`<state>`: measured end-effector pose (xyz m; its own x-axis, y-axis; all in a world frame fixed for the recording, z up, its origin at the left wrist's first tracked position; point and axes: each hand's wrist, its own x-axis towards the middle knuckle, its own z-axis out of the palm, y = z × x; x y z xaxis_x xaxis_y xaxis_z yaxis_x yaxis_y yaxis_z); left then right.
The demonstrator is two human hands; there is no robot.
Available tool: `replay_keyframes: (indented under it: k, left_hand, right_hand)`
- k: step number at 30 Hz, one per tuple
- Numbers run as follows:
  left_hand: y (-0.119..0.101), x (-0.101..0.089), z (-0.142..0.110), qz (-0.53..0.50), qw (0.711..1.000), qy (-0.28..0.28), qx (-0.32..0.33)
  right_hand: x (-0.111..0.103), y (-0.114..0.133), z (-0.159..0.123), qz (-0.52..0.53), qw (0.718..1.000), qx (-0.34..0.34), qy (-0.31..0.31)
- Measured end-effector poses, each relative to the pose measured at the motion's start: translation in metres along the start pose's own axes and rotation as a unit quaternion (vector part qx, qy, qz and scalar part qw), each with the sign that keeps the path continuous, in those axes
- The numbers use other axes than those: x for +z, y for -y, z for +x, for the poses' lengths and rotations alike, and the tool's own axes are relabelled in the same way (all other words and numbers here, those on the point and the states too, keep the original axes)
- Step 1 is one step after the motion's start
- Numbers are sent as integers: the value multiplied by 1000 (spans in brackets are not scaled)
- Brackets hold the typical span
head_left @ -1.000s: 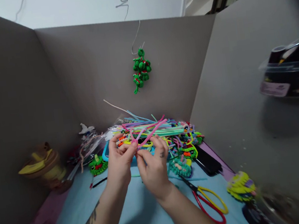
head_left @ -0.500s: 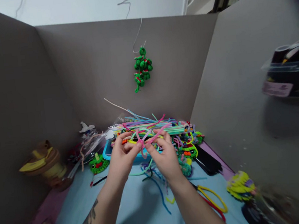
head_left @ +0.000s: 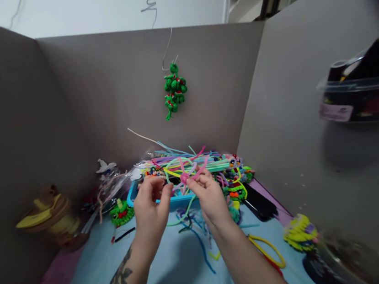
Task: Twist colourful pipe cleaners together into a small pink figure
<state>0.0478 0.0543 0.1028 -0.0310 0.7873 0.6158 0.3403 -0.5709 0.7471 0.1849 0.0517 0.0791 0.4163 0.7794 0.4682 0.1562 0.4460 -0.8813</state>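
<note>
Fuzzy pipe cleaners in pink, mint and lavender [head_left: 184,177] are twisted together at a pink knot, their ends fanning outward. My right hand [head_left: 212,197] pinches this piece at the knot between thumb and fingers. To its left, my left hand [head_left: 153,206] is open, thumb and curled fingers apart; I cannot tell if a strand touches its thumb. A mint strand [head_left: 184,215] loops down below the hands. Behind them, a blue tray [head_left: 179,202] is heaped with loose pipe cleaners [head_left: 160,161] in many colours.
Scissors with yellow and red handles [head_left: 275,253] lie by my right forearm. A black phone-like slab [head_left: 261,202] is farther right. A green frog-like figure [head_left: 121,212] sits left of the tray. Green ornaments [head_left: 175,86] hang on a wire. Grey panels [head_left: 117,86] enclose the table.
My left hand has let go of the pink knot and drawn slightly left, its fingers parting. My right hand keeps its pinch. The view has shifted a little to the right.
</note>
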Motion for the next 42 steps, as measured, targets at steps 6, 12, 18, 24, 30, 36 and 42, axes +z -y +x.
replay_keyframes:
  k: [6,12,18,24,30,36,42]
  left_hand:
    - [-1,16,-14,19,994,104,-13]
    - [0,22,-16,1,996,84,2]
    - [8,27,-22,60,993,73,73]
    - [12,35,-29,63,991,89,81]
    - [29,37,-31,109,980,65,152]
    - [28,21,-19,76,983,-38,165]
    - [4,6,0,-64,997,-20,-23]
  right_hand:
    - [3,7,-2,117,989,73,-58]
    - [10,11,-10,111,987,91,-76]
    - [16,15,-14,168,971,128,-110]
    - [8,14,-8,162,971,106,-139]
    - [4,12,-5,183,970,111,-113]
    - [-5,16,4,125,986,87,-72]
    - [-12,11,5,-7,999,37,19]
